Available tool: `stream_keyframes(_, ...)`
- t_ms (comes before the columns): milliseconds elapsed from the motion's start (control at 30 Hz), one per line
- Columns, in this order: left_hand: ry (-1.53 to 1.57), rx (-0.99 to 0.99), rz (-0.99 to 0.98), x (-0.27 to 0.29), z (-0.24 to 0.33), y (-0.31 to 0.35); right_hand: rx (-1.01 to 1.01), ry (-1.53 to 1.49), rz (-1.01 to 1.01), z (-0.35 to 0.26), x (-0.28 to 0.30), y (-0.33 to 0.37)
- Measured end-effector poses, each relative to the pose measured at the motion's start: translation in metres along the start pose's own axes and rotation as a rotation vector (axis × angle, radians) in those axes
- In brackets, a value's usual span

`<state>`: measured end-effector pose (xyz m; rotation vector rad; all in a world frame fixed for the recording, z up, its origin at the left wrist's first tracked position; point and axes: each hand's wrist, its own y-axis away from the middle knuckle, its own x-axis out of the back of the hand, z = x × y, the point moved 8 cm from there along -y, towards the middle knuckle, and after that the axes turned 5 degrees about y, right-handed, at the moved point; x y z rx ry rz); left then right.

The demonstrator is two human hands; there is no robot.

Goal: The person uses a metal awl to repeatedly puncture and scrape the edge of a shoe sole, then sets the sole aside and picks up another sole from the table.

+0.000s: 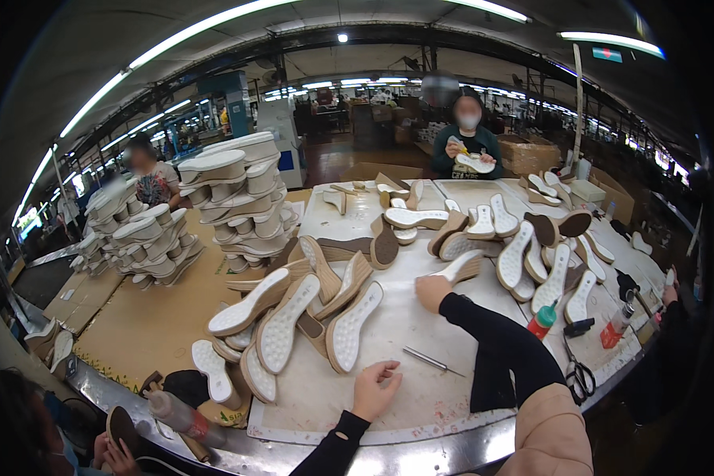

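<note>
Fingers loosely bent and apart, my left hand (pixel 375 390) rests empty over the near part of the table. Just to its right lies a thin metal tool (pixel 432 361) with a pointed end, like an awl. My right hand (pixel 433 295) reaches forward, its fingers closed around the near end of a white-topped wedge shoe sole (pixel 462 267); the fingertips are mostly hidden. A loose heap of wedge soles (pixel 289 321) with white dimpled tops and striped tan sides lies left of my hands. More soles (pixel 516 258) are spread to the right and beyond.
Stacks of pale wedge soles (pixel 242 198) stand on cardboard (pixel 147 317) at the left. A green-capped bottle (pixel 542 321), scissors (pixel 581 379) and a red-labelled bottle (pixel 615 327) lie near the right edge. A clear bottle (pixel 184 416) is near left. Co-workers sit around the table, one (pixel 468 143) opposite holding a sole.
</note>
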<state>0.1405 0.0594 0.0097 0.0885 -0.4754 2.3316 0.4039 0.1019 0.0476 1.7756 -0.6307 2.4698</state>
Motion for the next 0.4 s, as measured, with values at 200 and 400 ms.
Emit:
stream_keyframes(200,-0.032,-0.201,0.275,0.013,0.023,0.0,0.466,-0.273,-0.094,-0.112,0.117,0.073)
stream_keyframes(400,0.108,-0.058,0.118,0.011,-0.002,-0.006,0.602,-0.597,0.395,-0.122,0.186,0.125)
